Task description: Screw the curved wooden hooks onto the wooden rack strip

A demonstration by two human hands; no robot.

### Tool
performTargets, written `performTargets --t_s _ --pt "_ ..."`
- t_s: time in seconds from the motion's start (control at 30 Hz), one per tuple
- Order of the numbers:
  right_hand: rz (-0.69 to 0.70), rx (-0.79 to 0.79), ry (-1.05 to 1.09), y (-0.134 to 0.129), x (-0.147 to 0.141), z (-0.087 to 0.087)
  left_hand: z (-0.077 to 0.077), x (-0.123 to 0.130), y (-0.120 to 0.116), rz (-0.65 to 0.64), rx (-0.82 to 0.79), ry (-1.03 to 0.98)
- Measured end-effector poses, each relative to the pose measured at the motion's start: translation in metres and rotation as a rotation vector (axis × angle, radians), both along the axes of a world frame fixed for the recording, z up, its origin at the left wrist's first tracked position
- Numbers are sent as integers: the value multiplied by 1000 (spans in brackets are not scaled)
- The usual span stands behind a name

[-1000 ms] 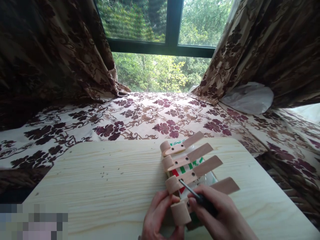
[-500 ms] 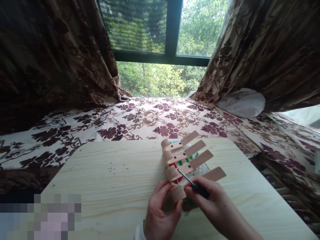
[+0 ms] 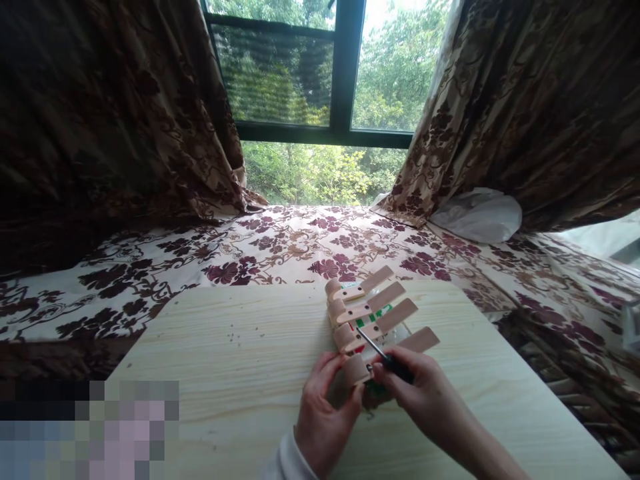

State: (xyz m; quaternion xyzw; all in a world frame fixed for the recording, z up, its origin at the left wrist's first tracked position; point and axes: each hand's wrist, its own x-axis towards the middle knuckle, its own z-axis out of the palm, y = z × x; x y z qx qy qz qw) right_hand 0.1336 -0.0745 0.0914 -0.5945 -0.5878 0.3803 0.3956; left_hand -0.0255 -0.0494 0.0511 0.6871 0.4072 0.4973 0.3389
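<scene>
Not much changed tbh: screwdriver's (image 3: 399, 369) still gripped by the right hand (image 3: 429, 387), tip kept just beyond the near block (image 3: 354, 369) that's pinched by the left hand (image 3: 324, 415).

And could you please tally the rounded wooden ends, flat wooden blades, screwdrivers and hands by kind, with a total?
Rounded wooden ends: 4
Flat wooden blades: 4
Screwdriver: 1
Hands, left hand and right hand: 2
Total: 11

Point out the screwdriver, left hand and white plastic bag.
Screwdriver (image 3: 393, 365): head view, front of the dark handle.
Left hand (image 3: 326, 408): head view, back of the hand.
White plastic bag (image 3: 480, 217): head view, middle of its crumpled side.
</scene>
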Motion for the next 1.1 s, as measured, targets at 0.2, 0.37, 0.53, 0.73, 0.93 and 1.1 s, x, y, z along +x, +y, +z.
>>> performTargets --t_s 0.2,0.37,0.53,0.73,0.93,1.1 --pt "-9 -32 -30 6 2 2 0 -1 1 14 -16 -8" --pt "5 -35 -55 11 0 10 0 -1 0 7 -25 -20" --pt "19 -5 -102 13 -1 14 2 -1 -1 0 -36 -25" --pt "27 5 -98 12 -1 12 5 -2 -1 -1 -26 -28" --pt "10 3 -85 10 2 9 2 -3 1 4 1 -21" --pt "22 -18 -40 7 5 13 -4 -2 1 17 5 -1"
